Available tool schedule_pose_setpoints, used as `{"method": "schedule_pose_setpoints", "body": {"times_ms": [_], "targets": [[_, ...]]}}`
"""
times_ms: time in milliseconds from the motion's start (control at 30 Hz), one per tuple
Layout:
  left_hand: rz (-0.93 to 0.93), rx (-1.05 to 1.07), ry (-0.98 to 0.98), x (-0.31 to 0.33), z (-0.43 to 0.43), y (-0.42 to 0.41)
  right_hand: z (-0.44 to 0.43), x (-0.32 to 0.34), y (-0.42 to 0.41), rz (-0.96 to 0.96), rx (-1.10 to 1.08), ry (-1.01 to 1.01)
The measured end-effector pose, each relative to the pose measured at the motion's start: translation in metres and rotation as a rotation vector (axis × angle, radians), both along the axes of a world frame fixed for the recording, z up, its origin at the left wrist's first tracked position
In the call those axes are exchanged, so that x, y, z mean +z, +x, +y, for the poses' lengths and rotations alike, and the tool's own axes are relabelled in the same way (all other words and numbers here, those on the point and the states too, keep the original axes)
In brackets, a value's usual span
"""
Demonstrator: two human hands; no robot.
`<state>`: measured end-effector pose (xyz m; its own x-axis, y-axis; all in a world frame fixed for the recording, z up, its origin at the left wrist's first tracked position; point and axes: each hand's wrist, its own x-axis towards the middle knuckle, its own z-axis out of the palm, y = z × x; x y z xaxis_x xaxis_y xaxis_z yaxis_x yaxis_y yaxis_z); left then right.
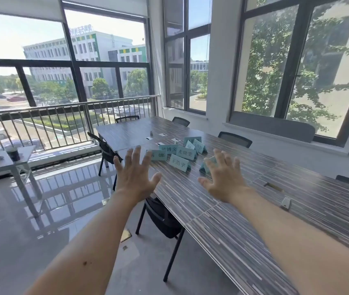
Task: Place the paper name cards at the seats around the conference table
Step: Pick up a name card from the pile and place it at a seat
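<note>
- Sunlit windows framed the striped worktop (243,220) and clustered name cards (183,154).
- Left hand (136,177) and right hand (224,179) hovered, each grip spread, empty.
- Folded paper looked light, crushable; pinching the ridge seemed safest.

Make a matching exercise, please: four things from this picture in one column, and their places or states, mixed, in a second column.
1. left hand
2. name cards
3. dark cup
4. black chair

a. on the small white table
b. pushed under the table's near edge
c. open, holding nothing
d. clustered on the striped tabletop

Pairs: 1-c, 2-d, 3-a, 4-b
</note>
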<state>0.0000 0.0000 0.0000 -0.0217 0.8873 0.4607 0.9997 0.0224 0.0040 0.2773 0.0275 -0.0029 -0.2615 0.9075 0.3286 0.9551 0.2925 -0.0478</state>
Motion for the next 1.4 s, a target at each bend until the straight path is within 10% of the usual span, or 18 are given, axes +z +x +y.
{"method": "schedule_pose_setpoints", "body": {"times_ms": [1400], "targets": [[-0.379, 0.014, -0.395, -0.134, 0.471, -0.345, 0.527, -0.157, -0.313, 0.275, 0.114, -0.419]]}}
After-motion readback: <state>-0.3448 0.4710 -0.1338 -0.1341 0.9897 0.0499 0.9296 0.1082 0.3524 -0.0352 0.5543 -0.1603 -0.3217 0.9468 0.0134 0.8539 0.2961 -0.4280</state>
